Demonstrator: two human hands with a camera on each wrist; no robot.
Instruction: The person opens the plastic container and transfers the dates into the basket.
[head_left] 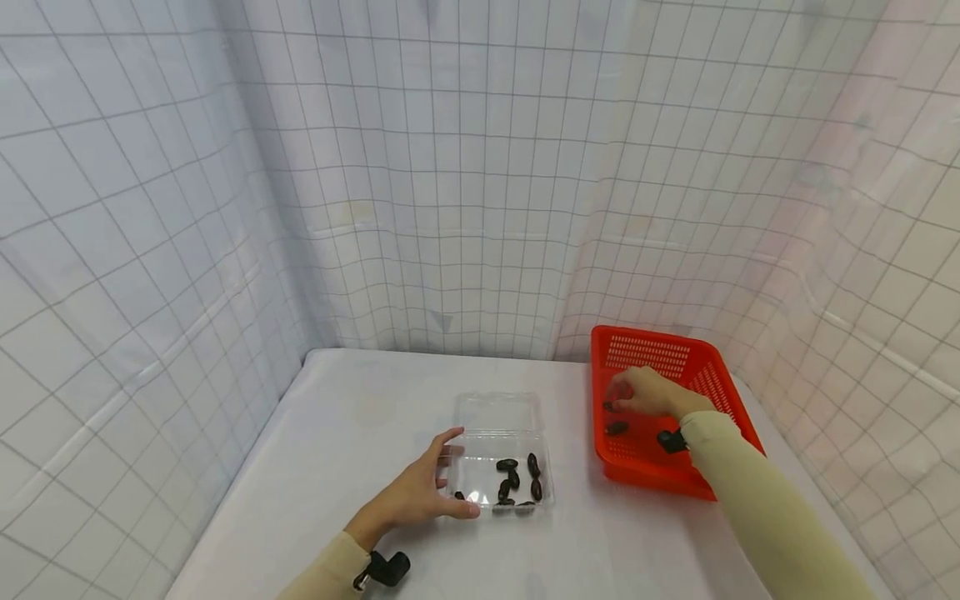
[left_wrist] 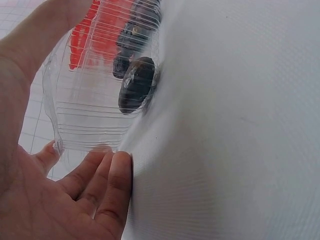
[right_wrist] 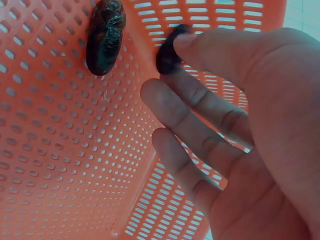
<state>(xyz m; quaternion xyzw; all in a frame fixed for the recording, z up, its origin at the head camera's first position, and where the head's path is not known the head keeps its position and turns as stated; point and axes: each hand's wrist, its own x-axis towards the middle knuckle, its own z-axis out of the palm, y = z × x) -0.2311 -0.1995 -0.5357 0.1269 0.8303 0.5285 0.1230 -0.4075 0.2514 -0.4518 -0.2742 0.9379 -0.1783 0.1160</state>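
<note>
A clear plastic clamshell box (head_left: pixel 487 450) lies with its lid folded back on the white table, several dark, glossy, oblong dates (head_left: pixel 533 465) inside. My left hand (head_left: pixel 423 492) spans the box's left side, thumb along the front wall and fingers at the side and back; the left wrist view shows the fingertips (left_wrist: pixel 120 162) against the ribbed plastic. Inside a red perforated basket (head_left: pixel 630 472), my right hand (head_left: pixel 647 392) pinches a date (right_wrist: pixel 169 52) between thumb and index finger, the other fingers loosely bent. Another date (right_wrist: pixel 106 37) lies on the basket floor near it.
The basket stands at the table's right, its walls rising around my right hand. White grid-patterned curtains (head_left: pixel 465 208) enclose the table (head_left: pixel 360 417) at the back and both sides. Each wrist carries a small black camera (head_left: pixel 390 569).
</note>
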